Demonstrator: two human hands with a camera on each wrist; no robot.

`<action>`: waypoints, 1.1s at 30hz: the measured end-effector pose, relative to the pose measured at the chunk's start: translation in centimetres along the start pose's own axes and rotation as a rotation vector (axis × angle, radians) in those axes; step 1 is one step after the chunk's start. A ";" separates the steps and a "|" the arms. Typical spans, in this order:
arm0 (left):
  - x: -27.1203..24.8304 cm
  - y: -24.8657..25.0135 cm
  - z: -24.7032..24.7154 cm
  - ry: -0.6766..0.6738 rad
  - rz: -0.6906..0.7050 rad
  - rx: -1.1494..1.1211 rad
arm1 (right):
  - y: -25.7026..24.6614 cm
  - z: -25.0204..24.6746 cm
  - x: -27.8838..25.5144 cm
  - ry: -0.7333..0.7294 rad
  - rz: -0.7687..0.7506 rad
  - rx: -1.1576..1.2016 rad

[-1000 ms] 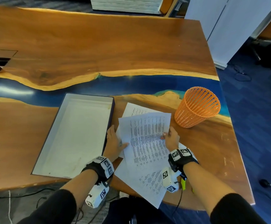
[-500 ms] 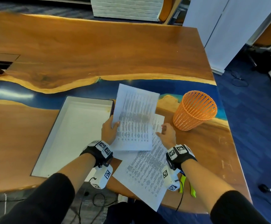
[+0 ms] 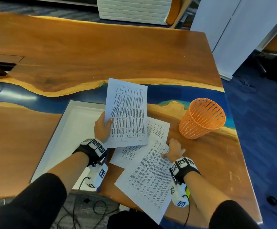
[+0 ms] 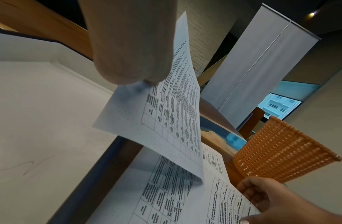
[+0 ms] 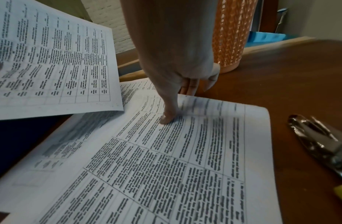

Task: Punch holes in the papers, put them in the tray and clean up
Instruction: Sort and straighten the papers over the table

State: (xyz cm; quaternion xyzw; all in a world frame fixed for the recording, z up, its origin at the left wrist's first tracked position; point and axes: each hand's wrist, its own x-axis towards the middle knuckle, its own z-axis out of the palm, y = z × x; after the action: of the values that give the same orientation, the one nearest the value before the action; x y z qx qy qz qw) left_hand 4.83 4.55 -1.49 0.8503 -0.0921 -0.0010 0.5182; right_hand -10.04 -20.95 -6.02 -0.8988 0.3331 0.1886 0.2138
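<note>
The left hand [image 3: 102, 128] pinches one printed white paper sheet [image 3: 127, 113] at its left long edge, thumb on the printed face, fingers behind; the sheet is lifted clear of the table, its long axis pointing away from the person, its left edge over the right rim of the shallow white rectangular tray [image 3: 65, 129]; the tray lies directly to the left of this hand, its long axis roughly parallel to the sheet's.

The right hand [image 3: 175, 150] rests fingers down on the remaining printed sheets [image 3: 147, 176], thumb flat on the top page, fingers curled over the far edge; these sheets lie fanned on the wooden table [image 3: 84, 52] between the tray and the orange plastic mesh basket [image 3: 202, 118].

A metal hole punch [image 5: 319, 144] lies on the table just right of the fanned sheets, nearer the right hand; whether the lifted sheet carries holes cannot be told.

Judgement: the tray placement requires a short leftward carry by the left hand alone.
</note>
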 end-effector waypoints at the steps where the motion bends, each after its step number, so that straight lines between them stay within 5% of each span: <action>1: 0.0 0.0 0.0 -0.007 0.003 -0.004 | 0.0 0.0 0.1 -0.008 0.002 0.033; 13: 0.7 -0.2 -0.9 0.004 -0.017 0.023 | 0.9 -2.9 1.1 -0.111 -0.155 0.113; 21: 1.6 -0.6 -2.4 0.055 -0.046 0.027 | 0.0 -7.3 2.2 -0.201 -0.500 0.290; 30: 0.0 0.2 -0.2 -0.206 0.014 -0.177 | -9.4 -12.8 1.3 0.023 -0.655 0.490; 33: -0.5 0.7 0.8 -0.265 -0.054 -0.230 | -11.4 -14.2 2.4 0.117 -0.661 0.370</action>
State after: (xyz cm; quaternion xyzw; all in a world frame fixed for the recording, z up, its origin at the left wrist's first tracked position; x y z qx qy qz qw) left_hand 4.17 3.64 -1.31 0.7800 -0.1361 -0.1372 0.5952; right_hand 2.20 -21.59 7.70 -0.9131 0.0654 -0.0054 0.4024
